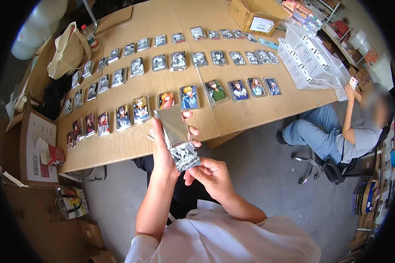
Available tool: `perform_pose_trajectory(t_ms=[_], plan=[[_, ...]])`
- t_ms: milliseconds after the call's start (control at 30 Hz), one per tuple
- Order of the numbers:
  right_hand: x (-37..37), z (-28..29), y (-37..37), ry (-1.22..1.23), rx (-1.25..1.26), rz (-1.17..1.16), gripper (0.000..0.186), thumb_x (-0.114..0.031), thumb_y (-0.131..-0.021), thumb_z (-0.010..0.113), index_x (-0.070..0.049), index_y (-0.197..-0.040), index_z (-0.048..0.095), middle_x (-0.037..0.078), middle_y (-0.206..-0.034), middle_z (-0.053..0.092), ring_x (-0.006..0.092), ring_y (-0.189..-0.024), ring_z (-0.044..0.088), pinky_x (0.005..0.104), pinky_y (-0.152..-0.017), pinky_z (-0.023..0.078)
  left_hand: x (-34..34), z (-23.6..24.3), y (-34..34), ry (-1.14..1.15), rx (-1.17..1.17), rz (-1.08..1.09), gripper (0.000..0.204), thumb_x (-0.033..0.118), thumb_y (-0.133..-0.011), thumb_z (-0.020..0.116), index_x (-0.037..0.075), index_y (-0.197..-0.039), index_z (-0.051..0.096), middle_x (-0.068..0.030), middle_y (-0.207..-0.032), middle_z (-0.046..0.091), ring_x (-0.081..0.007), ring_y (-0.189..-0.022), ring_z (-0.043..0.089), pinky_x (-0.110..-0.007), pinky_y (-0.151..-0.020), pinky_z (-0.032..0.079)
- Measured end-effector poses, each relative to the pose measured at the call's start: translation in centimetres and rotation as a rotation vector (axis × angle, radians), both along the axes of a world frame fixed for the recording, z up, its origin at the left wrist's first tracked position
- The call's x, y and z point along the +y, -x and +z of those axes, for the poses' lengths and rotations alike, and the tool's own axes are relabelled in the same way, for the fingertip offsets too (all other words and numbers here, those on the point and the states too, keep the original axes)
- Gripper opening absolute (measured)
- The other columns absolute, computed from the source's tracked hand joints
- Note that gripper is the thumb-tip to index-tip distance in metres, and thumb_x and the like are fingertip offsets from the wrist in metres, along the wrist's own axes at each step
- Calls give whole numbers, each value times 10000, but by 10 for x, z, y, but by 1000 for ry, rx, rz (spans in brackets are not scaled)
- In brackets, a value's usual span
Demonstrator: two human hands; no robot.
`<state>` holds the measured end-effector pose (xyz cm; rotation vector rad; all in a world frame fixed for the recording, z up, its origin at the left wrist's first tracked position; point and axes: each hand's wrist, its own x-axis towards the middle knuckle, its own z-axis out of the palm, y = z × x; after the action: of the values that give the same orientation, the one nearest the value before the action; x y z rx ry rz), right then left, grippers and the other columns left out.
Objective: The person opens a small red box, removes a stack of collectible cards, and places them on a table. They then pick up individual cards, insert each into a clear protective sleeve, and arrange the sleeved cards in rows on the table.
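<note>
Just off the table's front edge, my left hand (163, 153) is wrapped round a stack of cards, its fingers showing along the far side. The upper part of the stack is a plain shiny silver-grey surface (173, 125). Below it shows a black-and-white illustrated card (184, 154) with a blue lower edge. My right hand (214, 175) pinches that card's lower right corner between thumb and fingers. Beyond my hands, piles of colour character cards (189, 97) form the nearest row on the wooden table (162, 85). How many cards I hold is hidden.
Two further rows hold black-and-white card piles (159, 62). White plastic baskets (300, 65) stand at the right end, a cardboard box (250, 19) behind. A bottle (90, 38) and cloth bag (69, 52) are far left. A seated person (360, 131) holds a card at right.
</note>
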<state>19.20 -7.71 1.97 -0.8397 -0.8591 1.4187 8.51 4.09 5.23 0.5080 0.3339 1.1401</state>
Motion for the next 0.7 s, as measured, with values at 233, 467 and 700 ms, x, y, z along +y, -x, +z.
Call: perform_pose_trajectory(t_ms=[233, 467, 700], plan=[[9, -9, 4, 28, -31, 40, 198, -129, -1073, 690, 55, -1138, 721, 72, -922, 759, 112, -817, 721, 270, -775, 591, 5, -3, 5, 54, -15, 23, 668, 630, -1089, 483, 222, -1610, 398, -130, -1239, 623, -224, -806, 720, -363, -570, 667], [17, -8, 5, 95, -34, 87, 166, -99, -1064, 695, 47, -1142, 711, 72, -934, 741, 130, -818, 707, 270, -784, 577, 12, -6, 13, 76, 25, 57, 652, 619, -1093, 486, 233, -1612, 405, -115, -1227, 634, -195, -805, 709, -334, -557, 658], [24, -15, 7, 106, -21, 52, 145, -50, -1046, 703, 57, -1144, 697, 109, -960, 750, 168, -846, 741, 295, -789, 606, 29, -22, 31, 65, 10, 45, 726, 671, -1069, 486, 216, -1623, 369, -119, -1247, 629, -226, -872, 714, -380, -631, 674]])
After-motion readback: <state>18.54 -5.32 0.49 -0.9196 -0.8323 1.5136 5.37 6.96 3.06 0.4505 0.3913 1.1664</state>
